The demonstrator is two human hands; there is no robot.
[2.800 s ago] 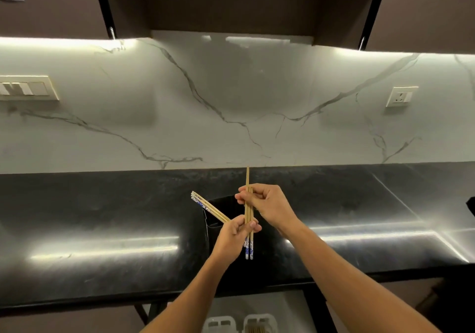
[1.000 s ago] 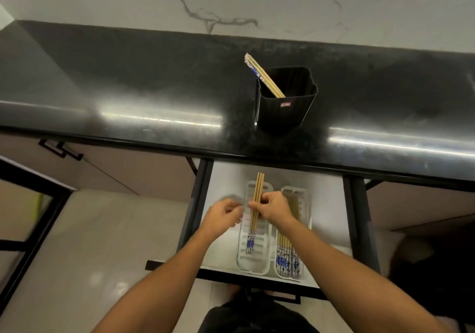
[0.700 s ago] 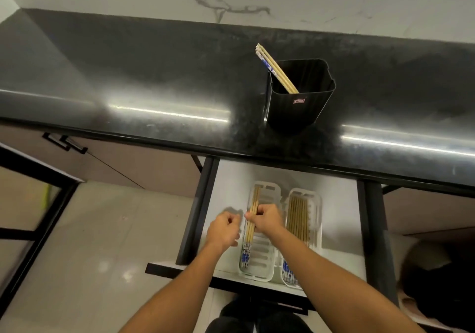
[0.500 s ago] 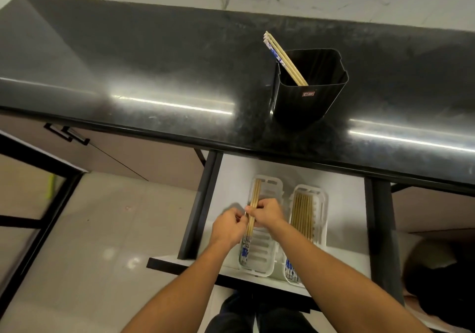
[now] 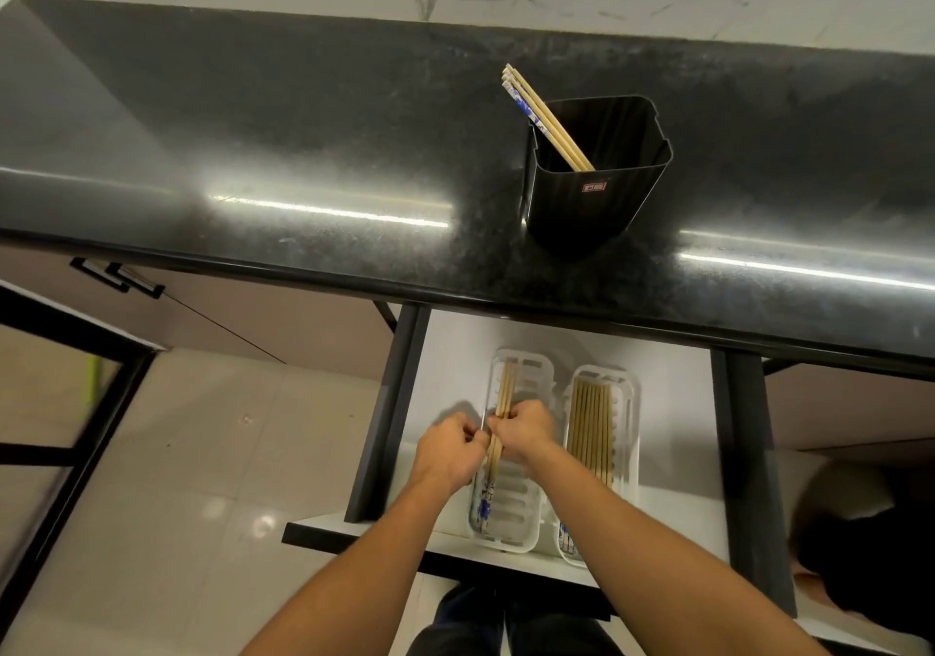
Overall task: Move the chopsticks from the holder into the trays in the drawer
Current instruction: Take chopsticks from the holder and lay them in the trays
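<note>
A black holder (image 5: 592, 190) stands on the dark counter with a few wooden chopsticks (image 5: 544, 116) leaning out to its left. Below, an open white drawer (image 5: 455, 347) holds two white slotted trays. The left tray (image 5: 526, 503) has a small bundle of chopsticks (image 5: 505, 392) lying along its left side. My left hand (image 5: 448, 448) and my right hand (image 5: 526, 427) both pinch that bundle at its middle, low in the tray. The right tray (image 5: 627, 402) holds several chopsticks (image 5: 592, 422) side by side.
The counter's front edge (image 5: 354, 276) overhangs the back of the drawer. Dark drawer rails (image 5: 389, 417) run down both sides. A cabinet handle (image 5: 116, 278) sits at the left, with tiled floor (image 5: 202, 453) below.
The bundle went from above the holder down into the left tray in the drawer. Over the last second my left hand closed in beside my right on the bundle.
</note>
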